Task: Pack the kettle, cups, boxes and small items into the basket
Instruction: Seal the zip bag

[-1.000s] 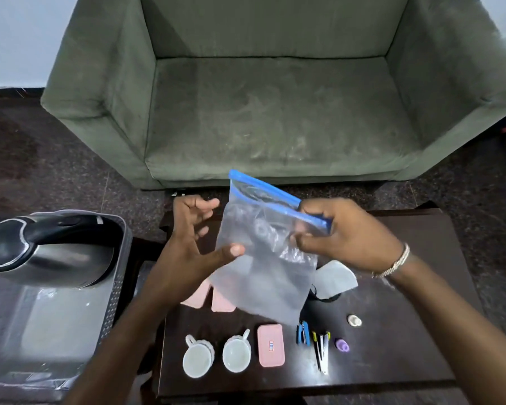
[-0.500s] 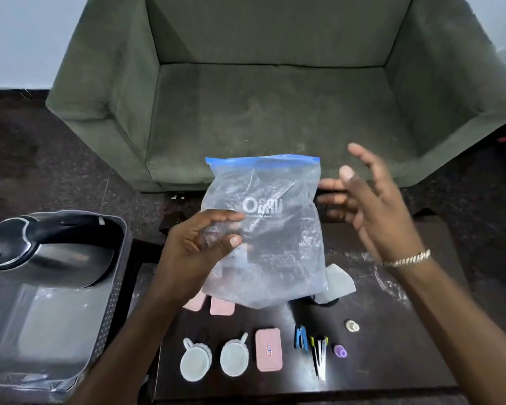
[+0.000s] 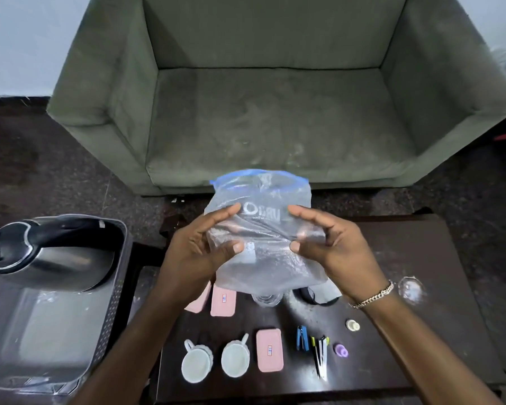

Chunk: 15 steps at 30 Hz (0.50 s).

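Both hands hold a clear zip bag (image 3: 263, 229) with a blue seal above the dark table (image 3: 421, 331). My left hand (image 3: 199, 252) grips its left side and my right hand (image 3: 330, 247) its right side. A steel kettle (image 3: 47, 255) with a black handle lies in the grey basket (image 3: 111, 317) at the left. On the table sit two white cups (image 3: 197, 363) (image 3: 235, 361), three pink boxes (image 3: 269, 354) (image 3: 223, 301) (image 3: 199, 302), a blue clip (image 3: 302, 338), tweezers (image 3: 321, 358), a purple ring (image 3: 341, 351) and a small white cap (image 3: 352, 325).
A green sofa (image 3: 263, 112) stands beyond the table on the dark floor. A small glass dish (image 3: 411, 289) sits at the table's right. A glass (image 3: 266, 299) and a black cord (image 3: 310, 296) lie half hidden under the bag.
My right hand let go of the bag's blue seal, opened in the air, then came back to grip the bag's right side. The bag turned upright, logo facing me.
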Available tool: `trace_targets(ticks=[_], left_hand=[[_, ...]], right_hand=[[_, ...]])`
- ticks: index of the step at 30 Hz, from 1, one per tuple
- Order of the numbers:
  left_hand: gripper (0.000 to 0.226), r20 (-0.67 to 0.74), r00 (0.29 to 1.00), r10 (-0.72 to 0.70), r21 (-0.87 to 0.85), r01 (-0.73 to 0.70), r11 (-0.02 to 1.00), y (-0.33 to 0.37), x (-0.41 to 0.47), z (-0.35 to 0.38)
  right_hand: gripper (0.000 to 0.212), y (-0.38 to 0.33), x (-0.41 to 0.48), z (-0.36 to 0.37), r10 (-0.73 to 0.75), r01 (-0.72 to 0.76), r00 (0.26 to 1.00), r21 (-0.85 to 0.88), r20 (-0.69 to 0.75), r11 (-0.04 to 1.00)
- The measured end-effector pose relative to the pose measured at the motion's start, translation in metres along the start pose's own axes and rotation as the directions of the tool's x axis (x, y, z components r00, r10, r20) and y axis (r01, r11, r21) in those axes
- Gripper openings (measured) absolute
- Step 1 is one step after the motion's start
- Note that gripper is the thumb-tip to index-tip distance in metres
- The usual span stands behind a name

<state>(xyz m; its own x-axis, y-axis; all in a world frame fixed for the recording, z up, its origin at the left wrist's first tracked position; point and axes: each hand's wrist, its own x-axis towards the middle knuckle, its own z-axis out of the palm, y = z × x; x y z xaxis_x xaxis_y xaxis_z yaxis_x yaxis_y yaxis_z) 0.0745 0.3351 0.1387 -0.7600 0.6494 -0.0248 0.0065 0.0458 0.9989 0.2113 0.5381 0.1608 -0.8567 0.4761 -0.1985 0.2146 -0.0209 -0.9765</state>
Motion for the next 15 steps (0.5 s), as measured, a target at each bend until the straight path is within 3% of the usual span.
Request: trace_targets(ticks=[3, 5, 9, 13, 15], left_hand=[[0.063, -0.030, 1.000, 0.003, 0.112, 0.000, 0.994, -0.001, -0.001, 0.005], [0.064, -0.048, 0.999, -0.004, 0.128, 0.011, 0.992, -0.001, -0.001, 0.007], [0.061, -0.116, 0.990, -0.081, 0.073, 0.090, 0.993, -0.004, -0.002, 0.014], [0.047, -0.145, 0.985, -0.096, 0.051, 0.105, 0.993, -0.007, -0.001, 0.009], [0.040, -0.111, 0.991, -0.076, 0.024, 0.079, 0.997, -0.005, -0.001, 0.007]], right_hand=[[0.056, 0.000, -0.003, -0.002, 0.052, -0.053, 0.998, -0.068, -0.027, 0.996], [0.046, 0.000, -0.005, -0.005, 0.064, -0.078, 0.995, -0.200, -0.076, 0.977], [0.026, 0.002, -0.012, -0.004, -0.027, -0.045, 0.985, -0.405, -0.169, 0.913], [0.018, 0.003, -0.020, -0.005, -0.088, -0.010, 0.974, -0.431, -0.207, 0.902], [0.018, 0.004, -0.021, -0.009, 0.002, -0.056, 0.980, -0.267, -0.197, 0.962]])
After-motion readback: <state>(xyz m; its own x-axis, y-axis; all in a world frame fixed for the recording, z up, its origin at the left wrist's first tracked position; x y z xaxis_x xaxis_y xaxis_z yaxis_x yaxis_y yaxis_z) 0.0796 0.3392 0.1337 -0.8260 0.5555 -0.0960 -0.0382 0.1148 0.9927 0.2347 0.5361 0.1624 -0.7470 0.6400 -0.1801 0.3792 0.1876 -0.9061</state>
